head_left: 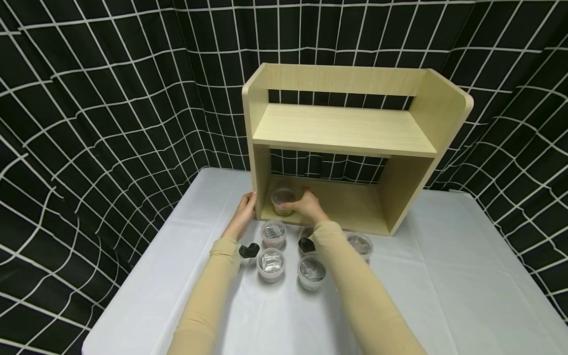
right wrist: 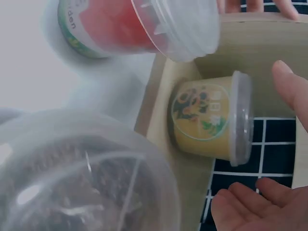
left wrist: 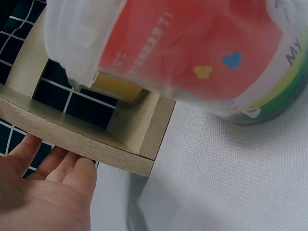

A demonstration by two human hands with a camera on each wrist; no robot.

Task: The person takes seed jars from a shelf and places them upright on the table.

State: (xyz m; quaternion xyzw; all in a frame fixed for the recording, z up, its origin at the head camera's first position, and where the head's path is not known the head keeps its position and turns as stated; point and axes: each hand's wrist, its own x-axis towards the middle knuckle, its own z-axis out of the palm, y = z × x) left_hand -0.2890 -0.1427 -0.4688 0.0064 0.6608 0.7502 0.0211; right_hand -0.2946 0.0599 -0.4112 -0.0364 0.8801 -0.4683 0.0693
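Observation:
A lidded plastic cup with yellow contents and a sunflower label [right wrist: 202,115] stands upright at the left end of the shelf unit's lower compartment. My right hand [head_left: 309,206] is beside it, thumb and fingers spread; the right wrist view shows a gap between them and the cup. Fingers of my left hand [head_left: 243,213] touch the outer face of the unit's left side panel [left wrist: 82,139] near its bottom. A lidded cup with a red label [left wrist: 192,53] is on the table just in front of that panel.
The two-level wooden shelf unit [head_left: 346,129] stands on a white-covered table [head_left: 448,276]. More lidded cups, such as a left one [head_left: 271,265], a middle one [head_left: 311,272] and a right one [head_left: 360,245], stand before it. Black grid-patterned cloth [head_left: 111,88] surrounds the table.

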